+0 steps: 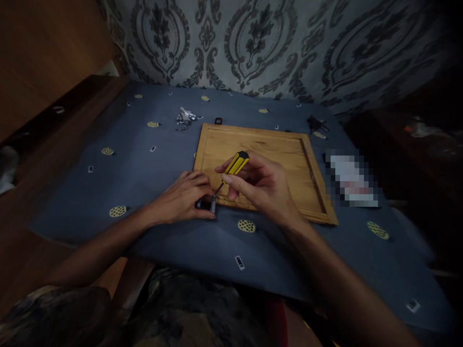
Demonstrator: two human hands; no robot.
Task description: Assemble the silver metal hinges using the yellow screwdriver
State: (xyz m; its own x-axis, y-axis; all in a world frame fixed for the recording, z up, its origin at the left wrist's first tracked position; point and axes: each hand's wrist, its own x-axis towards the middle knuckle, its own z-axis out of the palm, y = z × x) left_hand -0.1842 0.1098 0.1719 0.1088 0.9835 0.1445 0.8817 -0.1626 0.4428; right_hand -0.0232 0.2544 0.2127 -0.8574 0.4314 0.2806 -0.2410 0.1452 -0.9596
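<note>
Fancy wallpaper (pixel 260 43) behind, blue-covered bench (pixel 126 178), screwdriver (pixel 236 165) over a wooden panel (pixel 271 149).
Right hand (pixel 265 185) has it pinched snug in its fingers, tip down at a metal part (pixel 213 207) by the panel's near-left corner; left hand (pixel 186 195) grips that part, fingers half-curled.

Dim lighting; deep shadow beyond the right edge of the blue-grey, yellow-printed table (pixel 173 164); wide-angle stretching toward the margins; pale, blocky patch (pixel 352 178) pixelated.

No word can be read with certainty; small, blurred dark lettering is seen in the pale rectangles (pixel 239 262) printed on the blue tablecloth (pixel 133 168).
</note>
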